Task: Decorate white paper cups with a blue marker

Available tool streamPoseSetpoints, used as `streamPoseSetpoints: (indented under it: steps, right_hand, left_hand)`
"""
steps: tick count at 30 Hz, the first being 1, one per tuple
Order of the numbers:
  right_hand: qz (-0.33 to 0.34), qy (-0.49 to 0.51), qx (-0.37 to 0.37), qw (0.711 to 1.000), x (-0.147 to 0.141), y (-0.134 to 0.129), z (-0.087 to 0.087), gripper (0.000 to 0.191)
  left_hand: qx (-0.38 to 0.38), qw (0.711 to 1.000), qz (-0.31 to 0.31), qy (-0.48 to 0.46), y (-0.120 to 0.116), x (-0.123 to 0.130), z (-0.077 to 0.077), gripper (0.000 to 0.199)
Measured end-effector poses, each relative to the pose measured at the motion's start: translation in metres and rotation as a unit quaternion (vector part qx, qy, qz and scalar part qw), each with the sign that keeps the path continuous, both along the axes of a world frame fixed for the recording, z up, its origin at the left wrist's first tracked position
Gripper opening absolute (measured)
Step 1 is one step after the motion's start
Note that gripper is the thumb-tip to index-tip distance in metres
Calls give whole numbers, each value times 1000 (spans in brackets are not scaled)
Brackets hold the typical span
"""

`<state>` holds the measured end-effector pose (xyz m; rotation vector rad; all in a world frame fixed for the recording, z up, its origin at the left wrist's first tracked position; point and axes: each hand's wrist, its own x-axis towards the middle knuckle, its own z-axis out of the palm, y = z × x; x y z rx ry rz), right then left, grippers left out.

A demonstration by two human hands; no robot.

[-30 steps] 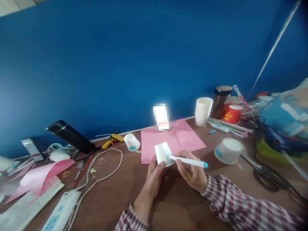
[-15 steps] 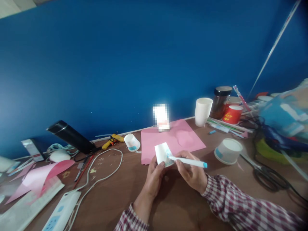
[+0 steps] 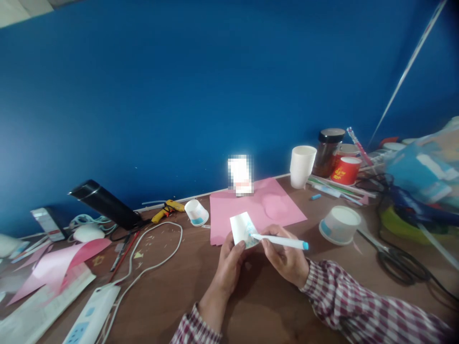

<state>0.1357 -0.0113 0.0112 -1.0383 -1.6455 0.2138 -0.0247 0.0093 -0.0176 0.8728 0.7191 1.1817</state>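
Observation:
My left hand [image 3: 229, 263] is closed on a small white paper piece [image 3: 241, 226], thumb on its near edge. Light blue marks cover the lower right of this piece, and its bottom edge looks curved. Pinched in my right hand [image 3: 285, 260] is a white felt-tip marker [image 3: 283, 241] with a light blue end; its tip touches the paper by the blue marks. Beneath and beyond the hands lie pink sheets [image 3: 225, 210] on the brown table. A small blue cap [image 3: 316, 197] lies to the right of them.
Right: an upturned paper cup [image 3: 339, 227], scissors [image 3: 398, 260], stacked white cups [image 3: 301, 167], a lidded jar [image 3: 329, 153] and a red cup [image 3: 346, 170]. Left: a cut cup [image 3: 196, 213], a yellow glue gun [image 3: 168, 210], a black bottle [image 3: 107, 203], a power strip [image 3: 93, 313] and its looping cord.
Hardly anything differs. The marker tip has shifted very slightly on the paper; both hands keep their hold.

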Motion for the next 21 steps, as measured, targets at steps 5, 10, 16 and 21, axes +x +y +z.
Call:
streamPoseSetpoints:
  steps: [5,10,16,21]
  right_hand:
    - [-8,-4,0,1000,1,0,2,6]
    - [-13,-4,-1,1000,1,1,3,7]
    - [-16,3,-4,1000,2,2,2,6]
    - [-3,36,-24,999,2,1,-2,5]
  left_hand:
    - [-2,1000,-7,-8,-1,0,1,42]
    - [-1,1000,-11,-12,-1,0,4,41]
    - [-8,1000,-13,-6,-2,-1,7,42]
    - [1,1000,-19,-7,-3,-1,8,39]
